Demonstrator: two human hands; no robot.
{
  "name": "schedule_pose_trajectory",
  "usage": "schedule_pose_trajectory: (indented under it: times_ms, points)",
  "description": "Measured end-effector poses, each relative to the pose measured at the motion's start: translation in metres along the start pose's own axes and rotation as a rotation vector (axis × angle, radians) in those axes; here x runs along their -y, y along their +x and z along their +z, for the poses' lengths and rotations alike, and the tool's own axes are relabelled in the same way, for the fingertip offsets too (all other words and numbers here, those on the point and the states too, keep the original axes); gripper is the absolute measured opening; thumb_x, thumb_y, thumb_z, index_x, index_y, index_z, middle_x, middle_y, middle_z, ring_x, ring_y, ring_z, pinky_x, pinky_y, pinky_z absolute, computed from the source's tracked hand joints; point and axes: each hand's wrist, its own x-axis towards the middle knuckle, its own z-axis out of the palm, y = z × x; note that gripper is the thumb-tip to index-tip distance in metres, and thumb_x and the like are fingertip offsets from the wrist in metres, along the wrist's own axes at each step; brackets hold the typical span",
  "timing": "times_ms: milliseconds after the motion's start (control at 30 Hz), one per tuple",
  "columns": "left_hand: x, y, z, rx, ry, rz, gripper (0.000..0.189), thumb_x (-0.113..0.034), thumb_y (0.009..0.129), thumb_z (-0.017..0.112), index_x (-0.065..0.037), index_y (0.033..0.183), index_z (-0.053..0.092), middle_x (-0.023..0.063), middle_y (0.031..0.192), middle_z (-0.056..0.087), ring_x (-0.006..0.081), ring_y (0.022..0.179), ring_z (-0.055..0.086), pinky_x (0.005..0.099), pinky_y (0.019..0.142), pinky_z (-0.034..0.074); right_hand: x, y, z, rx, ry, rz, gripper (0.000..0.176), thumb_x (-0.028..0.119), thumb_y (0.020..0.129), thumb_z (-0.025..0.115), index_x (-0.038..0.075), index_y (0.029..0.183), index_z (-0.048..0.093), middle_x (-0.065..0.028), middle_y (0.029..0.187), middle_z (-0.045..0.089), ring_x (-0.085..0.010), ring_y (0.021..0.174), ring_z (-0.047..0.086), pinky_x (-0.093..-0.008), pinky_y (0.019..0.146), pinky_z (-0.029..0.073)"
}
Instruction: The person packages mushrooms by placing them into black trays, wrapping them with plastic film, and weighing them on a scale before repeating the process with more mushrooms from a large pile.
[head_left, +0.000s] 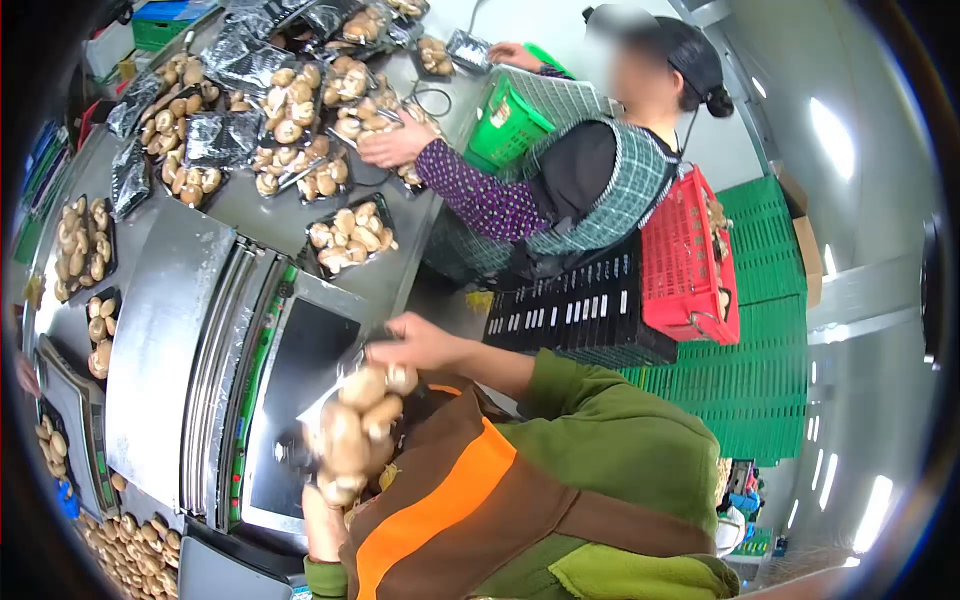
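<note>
- Wearer's bare hands (415, 342): two
- Mushroom tray (355, 425) between them: one
- Other mushroom trays (290, 103): more than ten, overlapping too much for an exact count
- Loose mushrooms (135, 555): dozens
- Co-worker (600, 190): one, with two hands showing
- Red plastic crate (685, 265): one
- Green basket (510, 122) beside the co-worker: one
- Black crates (575, 310): several, exact number unclear

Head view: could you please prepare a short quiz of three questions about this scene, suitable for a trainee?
1. True or false: the brown cloth apron of the camera wearer carries a blue stripe.

2. Choose: what does the wearer's bare right hand hold?
A) a green plastic basket
B) a pack of round brown mushrooms
C) a red plastic crate

3. Fill the gap: the white-dotted long sleeve of the co-worker is ___.

Key: 1. False, the diagonal stripe is orange. 2. B. 3. Purple.
</note>
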Motion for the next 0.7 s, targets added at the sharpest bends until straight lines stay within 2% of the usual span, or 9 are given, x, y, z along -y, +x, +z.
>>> schedule_pose_trajectory:
  times_ms: [33, 67, 100, 167, 233, 267, 367, 533, 700]
  points:
    - [-0.033, 0.028, 0.001, -0.242, -0.323, 0.036, 0.010, -0.010, 0.080, 0.056, -0.006, 0.087, 0.051, 0.0056, 0.082, 0.051, 0.0235, 0.074, 0.051, 0.0358, 0.064, 0.042, -0.017, 0.022, -0.014, -0.102, 0.050, -0.013, 0.023, 0.023, 0.088, 0.065, 0.002, 0.096, 0.067, -0.0020, 0.088, 0.066, -0.0077, 0.080, 0.059, -0.0250, 0.071, 0.048]
    - [-0.038, 0.023, -0.016, -0.073, -0.492, -0.005, 0.048, -0.034, 0.097, 0.044, -0.011, 0.139, 0.040, 0.0041, 0.114, 0.057, 0.0151, 0.100, 0.055, 0.0274, 0.086, 0.044, -0.015, 0.034, -0.027, -0.196, 0.063, 0.015, 0.029, 0.029, 0.091, 0.061, 0.002, 0.101, 0.065, -0.0036, 0.093, 0.066, -0.0094, 0.084, 0.061, -0.0257, 0.072, 0.049]
    - [-0.041, 0.013, -0.019, -0.096, -1.232, -0.274, 0.042, -0.027, 0.098, 0.046, -0.007, 0.135, 0.045, 0.0069, 0.116, 0.060, 0.0168, 0.106, 0.056, 0.0287, 0.090, 0.044, -0.006, 0.044, -0.034, -0.276, 0.071, 0.046, 0.034, 0.034, 0.093, 0.057, 0.003, 0.106, 0.064, -0.0053, 0.097, 0.066, -0.0111, 0.087, 0.062, -0.0264, 0.074, 0.050]
    - [-0.052, 0.012, -0.041, -0.219, -0.970, -0.201, 0.038, -0.022, 0.095, 0.054, -0.003, 0.129, 0.051, 0.0109, 0.118, 0.062, 0.0180, 0.108, 0.058, 0.0297, 0.091, 0.045, 0.013, 0.063, -0.030, -0.227, 0.467, -0.250, 0.036, 0.034, 0.098, 0.047, 0.002, 0.108, 0.062, -0.0064, 0.095, 0.067, -0.0175, 0.088, 0.065, -0.0299, 0.078, 0.052]
    - [-0.055, 0.004, -0.065, -0.385, -1.014, -0.196, 0.032, -0.017, 0.094, 0.056, -0.002, 0.122, 0.056, 0.0108, 0.114, 0.063, 0.0173, 0.104, 0.059, 0.0291, 0.089, 0.046, 0.033, 0.085, -0.019, -0.350, 0.796, -0.242, 0.051, 0.044, 0.099, 0.038, 0.000, 0.121, 0.054, -0.0106, 0.105, 0.066, -0.0207, 0.095, 0.065, -0.0318, 0.080, 0.054]
    - [-0.051, 0.001, -0.077, -0.462, -1.008, -0.168, 0.031, -0.017, 0.094, 0.056, -0.002, 0.120, 0.057, 0.0104, 0.112, 0.063, 0.0168, 0.101, 0.060, 0.0289, 0.088, 0.046, 0.012, 0.101, -0.051, -0.075, 0.761, -0.054, 0.061, 0.051, 0.098, 0.032, 0.000, 0.127, 0.048, -0.0135, 0.109, 0.064, -0.0220, 0.096, 0.064, -0.0320, 0.078, 0.055]
    - [-0.042, -0.009, -0.121, -0.734, -0.901, -0.095, 0.025, -0.015, 0.093, 0.056, -0.001, 0.114, 0.059, 0.0080, 0.102, 0.065, 0.0152, 0.095, 0.060, 0.0283, 0.083, 0.048, 0.022, 0.134, -0.019, 0.173, 0.482, 0.067, 0.055, 0.048, 0.099, 0.034, 0.001, 0.121, 0.052, -0.0127, 0.103, 0.064, -0.0207, 0.088, 0.064, -0.0294, 0.069, 0.053]
    - [0.004, -0.028, -0.216, -1.136, -0.706, -0.089, 0.030, -0.017, 0.093, 0.057, 0.001, 0.117, 0.057, 0.0102, 0.107, 0.062, 0.0167, 0.098, 0.060, 0.0287, 0.086, 0.047, 0.092, 0.232, 0.081, 0.170, 0.167, -0.205, 0.031, 0.029, 0.098, 0.047, 0.001, 0.110, 0.056, -0.0094, 0.088, 0.063, -0.0185, 0.071, 0.058, -0.0279, 0.061, 0.045]
    - [0.095, -0.025, -0.342, -1.499, -0.789, -0.085, 0.040, -0.020, 0.095, 0.054, 0.005, 0.125, 0.049, 0.0120, 0.120, 0.054, 0.0175, 0.104, 0.056, 0.0274, 0.088, 0.046, 0.134, 0.381, 0.195, 0.312, -0.376, -0.255, 0.025, 0.020, 0.096, 0.050, 0.000, 0.107, 0.059, -0.0096, 0.091, 0.065, -0.0179, 0.078, 0.064, -0.0278, 0.064, 0.051]
